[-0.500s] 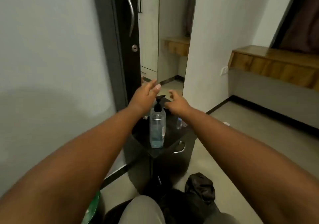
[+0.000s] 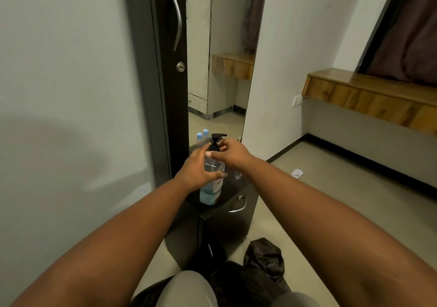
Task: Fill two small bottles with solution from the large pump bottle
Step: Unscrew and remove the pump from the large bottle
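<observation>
Centre frame, small dark cabinet (image 2: pixel 220 224) stands on grey floor (image 2: pixel 319 200) by a dark door (image 2: pixel 170 70) and mirror (image 2: pixel 224 46); wooden shelf (image 2: pixel 369 94) at right. Large pump bottle (image 2: pixel 210 188) sits upright on cabinet top, two blue-capped small bottles (image 2: pixel 202 134) behind it. Versus earlier frame, both hands have dropped: left hand (image 2: pixel 198 172) now wraps the bottle body, right hand (image 2: pixel 233 154) fingers pinch at its black neck collar.
</observation>
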